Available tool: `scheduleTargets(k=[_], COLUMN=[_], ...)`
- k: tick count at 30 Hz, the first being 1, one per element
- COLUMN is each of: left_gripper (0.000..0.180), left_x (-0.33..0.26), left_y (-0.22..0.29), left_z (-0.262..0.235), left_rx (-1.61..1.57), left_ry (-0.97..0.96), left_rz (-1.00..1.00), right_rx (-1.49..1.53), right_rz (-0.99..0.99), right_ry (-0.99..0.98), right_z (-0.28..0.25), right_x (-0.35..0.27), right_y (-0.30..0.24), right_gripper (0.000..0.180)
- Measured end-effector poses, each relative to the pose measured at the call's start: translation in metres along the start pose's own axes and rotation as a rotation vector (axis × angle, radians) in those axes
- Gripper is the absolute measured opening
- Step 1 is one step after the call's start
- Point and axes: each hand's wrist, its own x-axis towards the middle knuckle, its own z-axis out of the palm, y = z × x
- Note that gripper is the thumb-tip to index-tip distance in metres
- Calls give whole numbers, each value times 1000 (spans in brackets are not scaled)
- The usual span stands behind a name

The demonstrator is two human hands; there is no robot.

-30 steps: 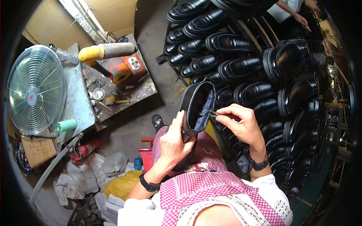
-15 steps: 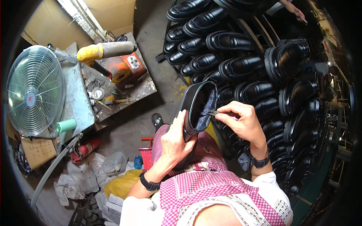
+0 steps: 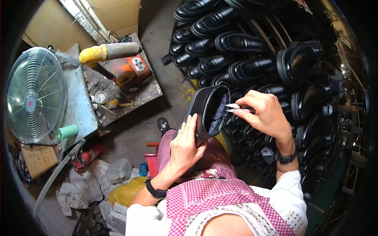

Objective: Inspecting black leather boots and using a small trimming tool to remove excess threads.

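My left hand (image 3: 184, 144) is wrapped round a black leather shoe (image 3: 199, 108), tilted above my lap with its opening turned to the right. Bluish-grey fluffy lining (image 3: 219, 115) shows inside the opening. Between the thumb and fingers of my right hand (image 3: 264, 115) is a small pair of thread snips (image 3: 234, 107). Their two pointed blades stand apart and point left, close to the rim of the shoe; whether they touch it I cannot tell.
A rack of several black shoes (image 3: 252, 70) fills the right side. At left are a large fan (image 3: 33, 96), a blue-grey table (image 3: 80, 106) and an orange machine (image 3: 132, 72) with a yellow pipe elbow. A red fire extinguisher (image 3: 88, 155) and cloth bundles (image 3: 80, 188) lie below.
My right hand has drawn back to the right with the snips, away from the shoe's rim, and the blades now show apart. My left hand and the shoe have shifted slightly right.
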Motion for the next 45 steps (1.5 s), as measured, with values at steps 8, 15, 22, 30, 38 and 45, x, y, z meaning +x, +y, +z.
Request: scheduleTargets(k=[8,15,22,30,38,45], left_gripper=[72,73,73,74,73,72], left_x=[-1,-1,-1,-1,-2,-3], left_y=[1,-1,-4,-1,-2,-4], left_z=[0,0,-2,-2,1,0], left_rx=[72,76,88,96,98,102], left_ry=[-8,-27,-25,-51,-62,-31], left_rz=[80,69,72,87,102,79], right_rx=[-334,-412,-265,-360,-476,-114], right_rz=[-94,-163,-171,-125,-233,15], right_ry=[-239,-291,-17,-173,-256,-8], right_z=[-3,7,6,-3,16,0], right_x=[9,13,14,15,13,13], right_y=[-7,-14,-11,-8,-7,-1], right_gripper=[20,19,14,17,18,15])
